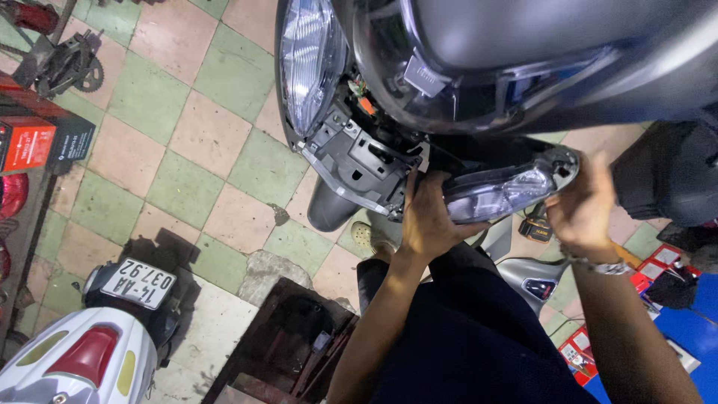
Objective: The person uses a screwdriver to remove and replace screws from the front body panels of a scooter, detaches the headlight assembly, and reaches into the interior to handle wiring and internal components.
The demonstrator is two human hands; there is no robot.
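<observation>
Both hands hold the clear turn-signal lamp (508, 191) under the scooter's headlight (310, 63), left hand (428, 221) clasping its inner end, right hand (580, 206) seemingly pinching the outer tip; light, stiff, brittle plastic, best held by its rims.

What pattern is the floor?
Floor: pale green and pinkish-beige checkerboard tiles, seen in the head view.

Two hands (430, 221), two scooters (464, 67), one red box (26, 146).

Head camera looks steeply down, close over the scooter front (419, 112), apparently tilted.
</observation>
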